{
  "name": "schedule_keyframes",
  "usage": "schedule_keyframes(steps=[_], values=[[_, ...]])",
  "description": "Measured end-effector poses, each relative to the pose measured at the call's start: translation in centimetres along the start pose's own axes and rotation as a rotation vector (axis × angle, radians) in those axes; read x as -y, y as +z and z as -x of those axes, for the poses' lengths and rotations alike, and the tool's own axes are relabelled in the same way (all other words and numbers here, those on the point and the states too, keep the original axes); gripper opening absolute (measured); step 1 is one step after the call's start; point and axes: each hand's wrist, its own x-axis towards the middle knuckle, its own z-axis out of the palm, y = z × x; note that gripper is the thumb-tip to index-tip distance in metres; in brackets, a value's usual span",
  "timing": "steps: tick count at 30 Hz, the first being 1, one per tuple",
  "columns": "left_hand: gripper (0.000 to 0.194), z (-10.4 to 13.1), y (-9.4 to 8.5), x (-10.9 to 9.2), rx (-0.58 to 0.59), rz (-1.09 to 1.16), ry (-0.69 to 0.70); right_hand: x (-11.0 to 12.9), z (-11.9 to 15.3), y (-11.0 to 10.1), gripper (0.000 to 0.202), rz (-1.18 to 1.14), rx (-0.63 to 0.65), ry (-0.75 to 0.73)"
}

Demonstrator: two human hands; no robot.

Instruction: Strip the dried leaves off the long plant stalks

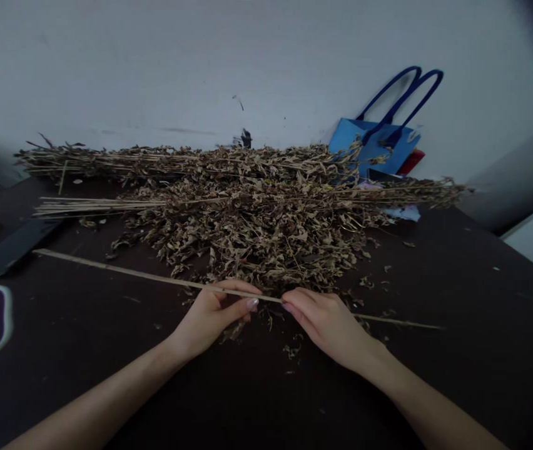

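A long, thin, dried plant stalk lies across both of my hands, mostly bare of leaves. My left hand pinches it near its middle between thumb and fingers. Just to the right, my right hand closes round the same stalk, and the thin end comes out beyond it. Right behind my hands spreads a heap of crumpled dry brown leaves. A few leaf bits lie on the dark table between my forearms.
Bundles of dried leafy stalks lie along the wall, with bare stalk ends pointing left. A blue bag with dark handles stands at the back right. On the left are a flat dark object and a white-edged thing.
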Motion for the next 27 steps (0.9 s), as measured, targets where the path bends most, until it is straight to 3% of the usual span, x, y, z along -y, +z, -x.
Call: schedule_keyframes(steps=[11,17,20,23,27], values=[[0.016,0.2,-0.9,-0.9,0.085,-0.411,0.276,0.2,-0.1,-0.7,0.023,-0.199,0.097,0.034],[0.016,-0.3,-1.8,-0.3,-0.007,-0.596,0.406,0.2,-0.1,-1.2,0.023,-0.211,0.061,0.040],[0.014,-0.6,-2.1,0.1,-0.098,-0.622,0.398,-0.1,0.1,-0.9,0.023,-0.154,0.015,0.048],[0.027,-0.7,-2.1,0.1,-0.161,-0.586,0.326,-0.3,0.2,-0.5,0.023,-0.074,-0.042,0.035],[0.034,-0.3,-1.3,-0.3,-0.089,-0.306,0.131,-0.1,0.2,0.1,0.024,0.019,-0.121,-0.011]])
